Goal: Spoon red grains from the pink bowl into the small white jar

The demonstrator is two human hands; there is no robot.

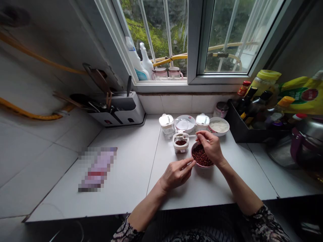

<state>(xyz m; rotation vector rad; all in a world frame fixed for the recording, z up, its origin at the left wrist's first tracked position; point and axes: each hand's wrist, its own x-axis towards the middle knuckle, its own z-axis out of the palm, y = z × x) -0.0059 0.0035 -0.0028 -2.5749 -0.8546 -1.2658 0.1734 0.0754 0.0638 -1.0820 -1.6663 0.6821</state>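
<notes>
A small white spoon (pixel 189 135) is pinched between the fingertips of my right hand (pixel 210 146), its bowl end at the mouth of a small seasoning jar (pixel 181 149). Dark red-brown grains that look like Sichuan peppercorns (pixel 180 143) lie inside that jar. More of the same grains (pixel 202 156) fill a bowl with a pale pink rim (pixel 205 167), just right of the jar and under my right hand. My left hand (pixel 178 173) has its fingertips against the bowl's left rim, closed on its edge as far as I can see.
Two white-lidded jars (pixel 166 120), a white dish (pixel 189 119) and a bowl of white grains (pixel 219 126) stand behind. A black bottle box (pixel 257 134) and a pot (pixel 287 151) are right, a utensil holder (pixel 126 112) back left. A blurred purple packet (pixel 98 168) lies left.
</notes>
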